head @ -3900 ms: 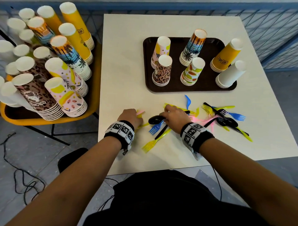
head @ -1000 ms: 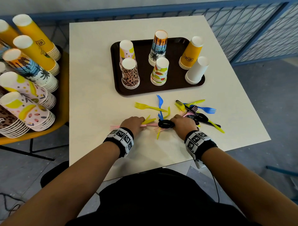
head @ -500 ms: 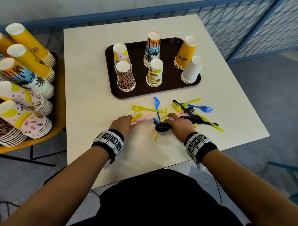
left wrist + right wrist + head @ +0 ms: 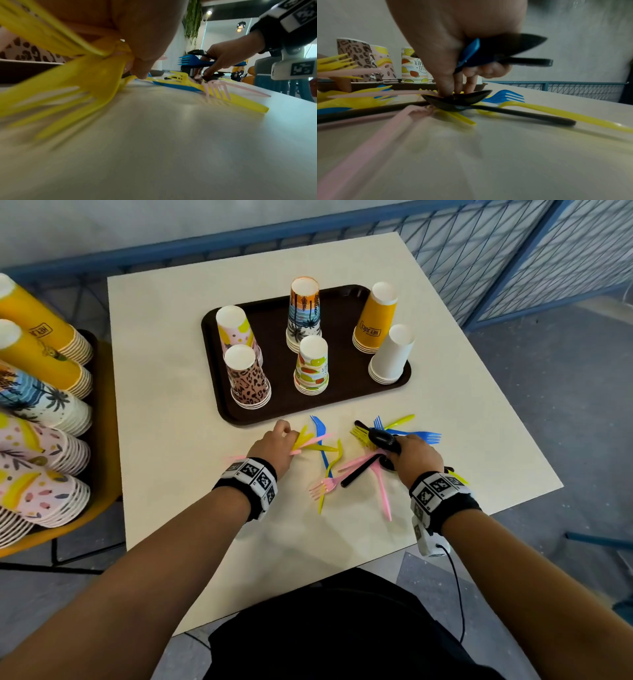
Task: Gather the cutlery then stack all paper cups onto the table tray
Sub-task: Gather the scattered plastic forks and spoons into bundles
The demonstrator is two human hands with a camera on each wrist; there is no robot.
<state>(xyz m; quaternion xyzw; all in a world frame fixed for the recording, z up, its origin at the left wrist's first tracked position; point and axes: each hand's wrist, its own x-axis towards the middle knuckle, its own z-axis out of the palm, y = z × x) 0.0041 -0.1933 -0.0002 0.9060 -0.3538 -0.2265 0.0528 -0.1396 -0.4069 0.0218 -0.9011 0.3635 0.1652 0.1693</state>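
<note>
Plastic cutlery in yellow, pink, blue and black lies scattered on the cream table (image 4: 171,474) in front of the brown tray (image 4: 239,416). My left hand (image 4: 279,445) grips a bundle of yellow forks (image 4: 82,75) and a pink piece (image 4: 313,441). My right hand (image 4: 411,455) holds a black spoon (image 4: 382,438) and a blue piece (image 4: 471,52) against the palm, while its fingertips (image 4: 447,92) press on another black spoon (image 4: 458,99) on the table. Loose pink forks (image 4: 346,474) and a blue fork (image 4: 320,436) lie between the hands. Several upside-down cup stacks (image 4: 310,368) stand on the tray.
A yellow tray (image 4: 106,474) on a stand to the left of the table carries many tall cup stacks (image 4: 44,412). A blue mesh railing (image 4: 479,251) runs behind and to the right. The table's near edge (image 4: 308,577) is close to my body.
My left hand moved forward toward the tray with its forks. My right hand shifted right with the black spoon onto the right-hand pile. The view has tilted.
</note>
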